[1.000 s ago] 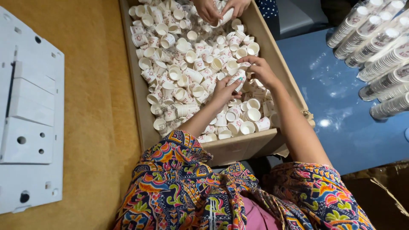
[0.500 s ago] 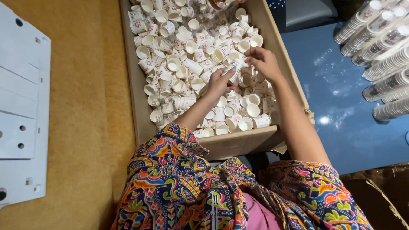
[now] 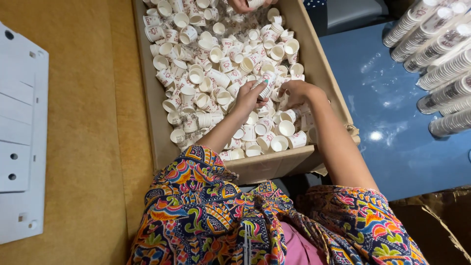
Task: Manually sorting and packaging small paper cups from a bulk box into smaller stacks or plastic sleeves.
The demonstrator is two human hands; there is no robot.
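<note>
A long cardboard box (image 3: 324, 73) lies in front of me, filled with several small white paper cups (image 3: 206, 73) with red print. My left hand (image 3: 248, 98) grips a short stack of nested cups (image 3: 265, 84) held above the heap. My right hand (image 3: 297, 92) rests palm down on the loose cups just right of that stack, its fingers curled among them; whether it holds a cup is hidden. Both my arms wear colourful patterned sleeves.
Another person's hand (image 3: 245, 5) works at the far end of the box, holding a cup. Long stacks of nested cups (image 3: 436, 54) lie on a blue surface (image 3: 392, 127) to the right. A white panel (image 3: 22, 142) lies on the brown floor at left.
My hands have stayed close together over the middle of the box. The stack in my left hand has tilted more upright, and my right hand has dropped onto the cups beside it.
</note>
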